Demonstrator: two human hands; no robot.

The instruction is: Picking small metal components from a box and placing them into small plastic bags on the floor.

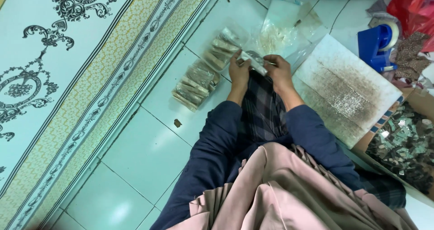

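Both hands are out over the knee now, meeting on one small clear packet [252, 62]. The left hand [238, 72] is closed around its near end, thumb on top; the right hand [279, 72] pinches the other end, fingers curled in. The packet sits between them, held just above the plaid trouser leg [262, 110], tilted a little toward the right.

Just left of the left hand, a row of filled packets [203, 72] lies on the pale floor tiles [149, 148], overlapping one another. Beyond the hands, a heap of empty clear bags [282, 29]. To the right of the right hand, a white board [346, 87] dusted with glitter, and past it a blue tape dispenser [377, 42]. Lower right, a cardboard box [407, 144] of small mirror-like pieces.

This looks like the closing-up stage of one packet: contents seem to be inside, though how full is hard to tell. The next move would call for a firm hold on the open end while it is folded or sealed.
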